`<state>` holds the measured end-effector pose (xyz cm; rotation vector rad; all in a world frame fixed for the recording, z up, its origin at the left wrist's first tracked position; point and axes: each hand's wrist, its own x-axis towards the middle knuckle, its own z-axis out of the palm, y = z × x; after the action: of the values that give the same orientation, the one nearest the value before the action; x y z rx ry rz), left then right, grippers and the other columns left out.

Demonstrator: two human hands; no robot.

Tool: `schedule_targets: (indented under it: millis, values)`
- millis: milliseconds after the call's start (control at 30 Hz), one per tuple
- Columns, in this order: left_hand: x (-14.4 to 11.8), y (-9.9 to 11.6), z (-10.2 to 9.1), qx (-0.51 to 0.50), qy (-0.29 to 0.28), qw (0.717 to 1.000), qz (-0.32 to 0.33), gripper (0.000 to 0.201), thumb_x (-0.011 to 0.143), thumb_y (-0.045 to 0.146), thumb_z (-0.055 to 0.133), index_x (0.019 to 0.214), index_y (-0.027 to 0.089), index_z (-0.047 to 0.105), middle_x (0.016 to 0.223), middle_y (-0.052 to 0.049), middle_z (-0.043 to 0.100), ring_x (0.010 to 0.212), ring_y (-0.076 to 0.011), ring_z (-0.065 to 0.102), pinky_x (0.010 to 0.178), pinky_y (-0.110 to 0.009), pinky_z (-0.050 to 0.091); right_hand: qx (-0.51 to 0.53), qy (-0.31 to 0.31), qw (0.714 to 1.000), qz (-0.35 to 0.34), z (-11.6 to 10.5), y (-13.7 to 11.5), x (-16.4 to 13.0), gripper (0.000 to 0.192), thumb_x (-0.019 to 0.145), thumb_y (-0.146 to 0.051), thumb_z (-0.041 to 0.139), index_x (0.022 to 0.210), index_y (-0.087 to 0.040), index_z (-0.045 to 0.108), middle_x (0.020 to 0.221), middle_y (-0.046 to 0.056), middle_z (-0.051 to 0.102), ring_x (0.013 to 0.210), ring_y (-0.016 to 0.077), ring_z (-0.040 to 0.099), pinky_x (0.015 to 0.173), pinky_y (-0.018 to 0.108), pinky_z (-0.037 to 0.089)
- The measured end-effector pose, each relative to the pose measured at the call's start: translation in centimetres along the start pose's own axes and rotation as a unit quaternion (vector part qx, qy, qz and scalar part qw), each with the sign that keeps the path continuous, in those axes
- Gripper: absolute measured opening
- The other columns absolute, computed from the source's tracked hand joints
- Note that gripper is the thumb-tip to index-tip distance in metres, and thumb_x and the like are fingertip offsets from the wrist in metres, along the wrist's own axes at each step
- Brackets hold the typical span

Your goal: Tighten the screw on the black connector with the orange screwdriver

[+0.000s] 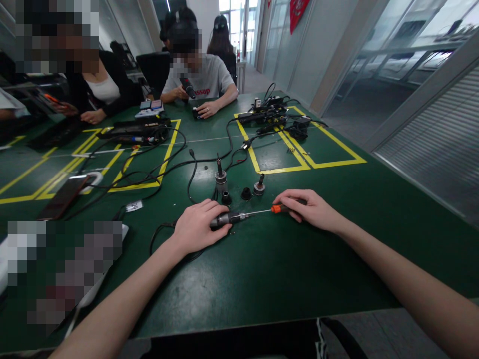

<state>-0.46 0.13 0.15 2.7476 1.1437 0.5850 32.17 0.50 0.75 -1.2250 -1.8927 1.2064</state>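
A long green counter [284, 259] marked with yellow tape lines fills a glass-walled room, with cables trailing across it. Near the middle of its near side, the person's left hand [196, 227] is closed over a grey metal connector [221, 219] lying on the counter, pressing it down, with its black cable [160, 234] looping out to the left. The right hand [310, 208] is wrapped around the black-and-orange handle of a screwdriver [277, 209], whose thin shaft runs leftwards, level with the counter, its tip meeting the end of the connector. Just beyond the two hands sit small parts: an upright metal plug [220, 175], a second one [259, 187] to its right, and two black caps [246, 193] between them. Farther off on the left lies a dark phone [63, 197], and a tangle of black adapters [269, 117] rests at the far right. Two other people sit at the far side, one in a grey shirt [209, 77].
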Motion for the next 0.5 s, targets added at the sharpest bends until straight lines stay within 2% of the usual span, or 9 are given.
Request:
schedule_targets:
  millis: [100, 233, 400, 500]
  values:
    - [0.00, -0.01, 0.00, 0.002, -0.001, 1.000, 0.001, 0.021, 0.094, 0.034, 0.067, 0.109, 0.020, 0.071, 0.100, -0.004, 0.076, 0.089, -0.0214, 0.069, 0.076, -0.034, 0.057, 0.004, 0.013, 1.000, -0.008, -0.05, -0.02, 0.07, 0.036, 0.094, -0.052, 0.066, 0.103, -0.018, 0.072, 0.061, -0.003, 0.056, 0.052, 0.0132, 0.049, 0.053, 0.027, 0.040]
    - [-0.02, -0.09, 0.16, 0.004, 0.003, 1.000, 0.002, 0.022, 0.093, 0.035, 0.067, 0.109, 0.020, 0.071, 0.099, -0.004, 0.076, 0.089, -0.0214, 0.069, 0.075, -0.034, 0.057, 0.006, 0.045, 0.999, -0.023, -0.04, -0.12, 0.13, 0.037, 0.085, -0.052, 0.077, 0.103, -0.019, 0.074, 0.080, 0.001, 0.064, 0.060, 0.0130, 0.054, 0.056, 0.026, 0.043]
    - [0.00, -0.08, 0.28, 0.002, 0.004, 1.000, 0.004, 0.022, 0.094, 0.035, 0.067, 0.109, 0.019, 0.071, 0.099, -0.004, 0.076, 0.088, -0.0215, 0.069, 0.075, -0.034, 0.057, 0.017, 0.031, 0.999, 0.007, 0.20, 0.18, -0.02, 0.047, 0.098, -0.062, 0.056, 0.103, -0.019, 0.072, 0.058, -0.003, 0.053, 0.049, 0.0130, 0.046, 0.049, 0.027, 0.037]
    - [0.00, -0.07, 0.21, 0.001, 0.003, 1.000, 0.002, 0.021, 0.093, 0.034, 0.067, 0.109, 0.020, 0.071, 0.099, -0.004, 0.076, 0.087, -0.0211, 0.069, 0.075, -0.033, 0.057, 0.013, 0.020, 1.000, 0.005, 0.16, 0.23, -0.04, 0.042, 0.098, -0.059, 0.060, 0.104, -0.019, 0.072, 0.056, -0.004, 0.052, 0.050, 0.0134, 0.047, 0.052, 0.028, 0.039]
